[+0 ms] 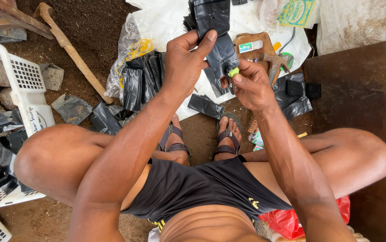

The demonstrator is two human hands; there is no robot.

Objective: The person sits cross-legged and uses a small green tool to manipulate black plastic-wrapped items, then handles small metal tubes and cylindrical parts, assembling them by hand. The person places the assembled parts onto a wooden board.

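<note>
Left hand [186, 62] thumb and fingers pinch the top of a black plastic bag [217, 38], wrist bent upward. Just right of the bag, the right hand [251, 85] curls closed around a small green tool [233, 71], touching the bag's lower edge; both forearms slope down from it.

Soft daylight, sharp focus, wide-angle stretch at edges.

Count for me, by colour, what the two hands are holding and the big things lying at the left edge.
Black: 1, the plastic bag held up by the left hand.
Green: 1, a small piece pinched by the right hand.
White: 1, the crate at the left.
Brown: 1, the wooden stick on the soil.
Total: 4
</note>
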